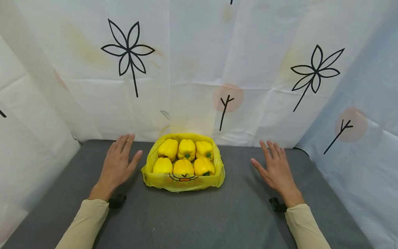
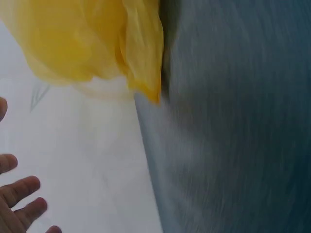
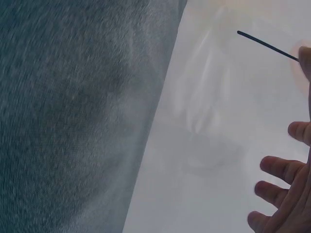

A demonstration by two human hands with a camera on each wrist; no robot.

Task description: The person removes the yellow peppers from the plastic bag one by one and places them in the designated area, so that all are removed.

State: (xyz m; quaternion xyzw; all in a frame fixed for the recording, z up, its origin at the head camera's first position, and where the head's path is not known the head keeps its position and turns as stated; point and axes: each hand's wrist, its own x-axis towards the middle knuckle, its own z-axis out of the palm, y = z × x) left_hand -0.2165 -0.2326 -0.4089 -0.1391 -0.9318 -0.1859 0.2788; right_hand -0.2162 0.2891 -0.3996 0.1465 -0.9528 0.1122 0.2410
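Note:
Several yellow bell peppers (image 1: 183, 167) sit in two rows inside a yellow plastic bag (image 1: 183, 183), its mouth spread wide, at the middle of the table's far side. To the left of the bag is my left hand (image 1: 117, 165), fingers extended and thumb apart, holding nothing. My right hand (image 1: 275, 169) is farther off on the bag's right, its fingers spread and also without anything in them. In the left wrist view the bag's crumpled side (image 2: 87, 43) shows at the top, apart from the fingertips (image 2: 26, 187). Only the cloth and table appear beside the fingers (image 3: 274, 167) in the right wrist view.
A dark grey table (image 1: 199, 218) lies under everything. Behind it hangs a white cloth (image 1: 192, 62) with black flower drawings, and more cloth closes in the left (image 1: 28, 138) and right (image 1: 367, 173) sides. Black wrist straps (image 1: 117, 201) are on both wrists.

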